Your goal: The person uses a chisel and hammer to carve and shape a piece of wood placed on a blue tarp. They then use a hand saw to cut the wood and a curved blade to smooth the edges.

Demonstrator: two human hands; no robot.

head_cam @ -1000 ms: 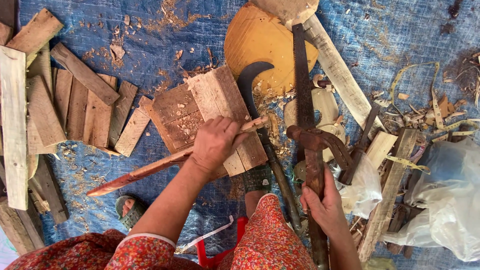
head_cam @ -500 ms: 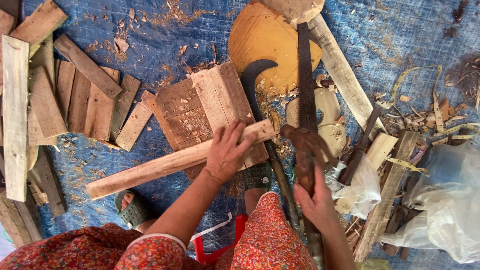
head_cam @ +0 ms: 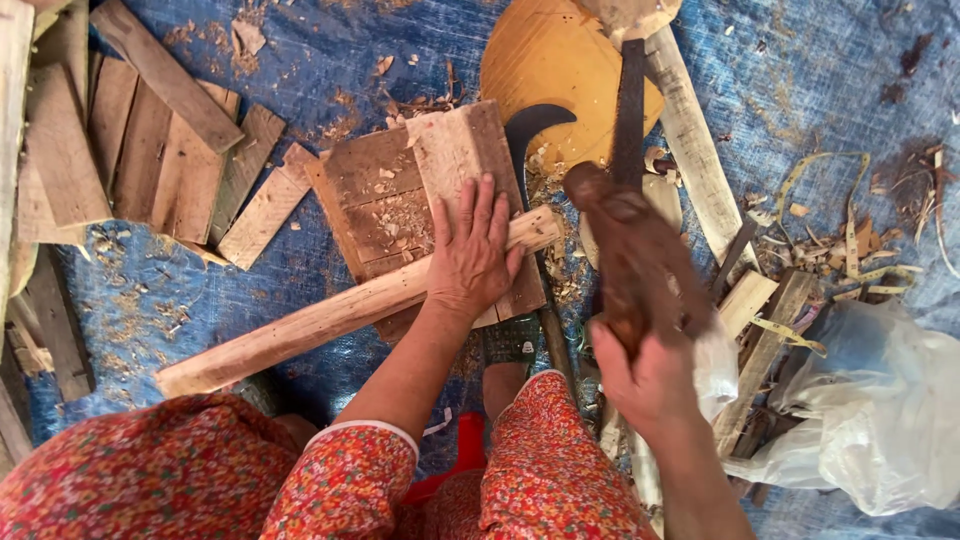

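Head view. Left hand (head_cam: pixel 472 252) lies flat, fingers spread, palm down on a long pale wooden slat (head_cam: pixel 340 312); no pinch, only pressing. The slat runs diagonally from lower left of the frame up to centre, its upper end resting across a square wooden chopping block (head_cam: pixel 390 190) at centre frame.

Right hand (head_cam: pixel 650 375), lower right of centre, is clenched around the dark brown wooden handle (head_cam: pixel 622 250) of a tool; the handle is motion-blurred. A curved dark blade (head_cam: pixel 528 130) lies just right of the block, on a blue tarp (head_cam: pixel 330 50).

Upper centre: round yellowish wooden board (head_cam: pixel 550 60). Upper left: stack of cut wooden slats (head_cam: pixel 150 140). Right edge: clear plastic bag (head_cam: pixel 880 400) and wood scraps (head_cam: pixel 860 240). Sawdust is scattered on the tarp.
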